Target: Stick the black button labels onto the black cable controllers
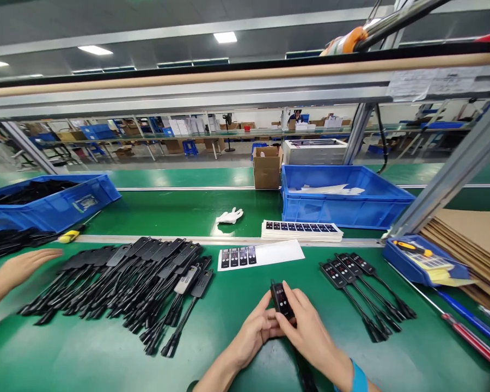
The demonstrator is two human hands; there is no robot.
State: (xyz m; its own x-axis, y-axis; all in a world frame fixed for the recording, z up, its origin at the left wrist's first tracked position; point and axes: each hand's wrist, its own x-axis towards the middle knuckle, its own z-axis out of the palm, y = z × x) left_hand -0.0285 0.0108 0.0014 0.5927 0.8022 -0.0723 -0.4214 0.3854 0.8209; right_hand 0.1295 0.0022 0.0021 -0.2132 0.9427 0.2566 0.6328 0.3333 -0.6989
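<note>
Black controller [281,300] held upright over the green bench [237,326], near its front edge. Left hand [255,332] and right hand [308,326] meet around it, fingers closed on its body; its cable is hidden below the wrists. Another person's hand [24,265] lies flat at far left. Bare bench separates the cable pile [122,283] from finished units [363,288].

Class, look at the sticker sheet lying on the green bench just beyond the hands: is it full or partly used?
Partly used: the sticker sheet carries dark labels only at its left end; the rest is bare white.
</note>
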